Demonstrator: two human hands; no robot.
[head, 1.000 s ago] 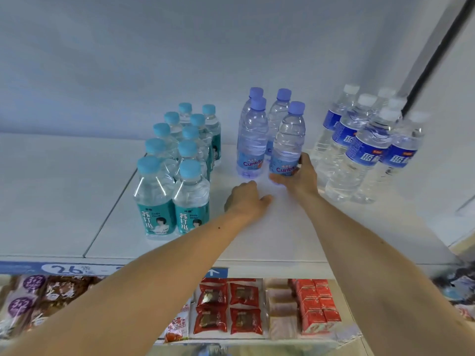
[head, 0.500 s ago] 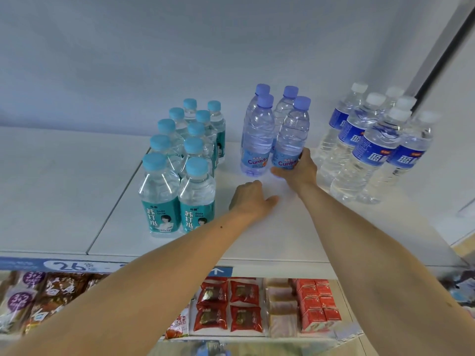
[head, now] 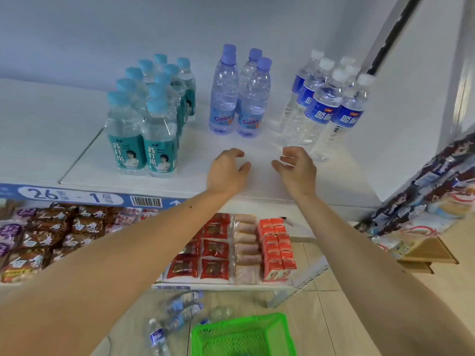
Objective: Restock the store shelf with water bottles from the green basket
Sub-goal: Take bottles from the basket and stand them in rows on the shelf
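1. Three groups of water bottles stand upright on the white shelf point(head: 231, 183): teal-labelled bottles point(head: 144, 124) on the left, purple-capped bottles point(head: 239, 98) in the middle, blue-labelled bottles point(head: 326, 106) on the right.
2. The left hand point(head: 226, 170) and right hand point(head: 298, 168) hover over bare shelf in front of the purple-capped bottles, fingers loosely curled, holding nothing.
3. The green basket point(head: 244, 335) sits on the floor below; its contents cannot be made out.
4. Several loose bottles point(head: 177, 317) lie on the floor beside it, so restocking looks unfinished.
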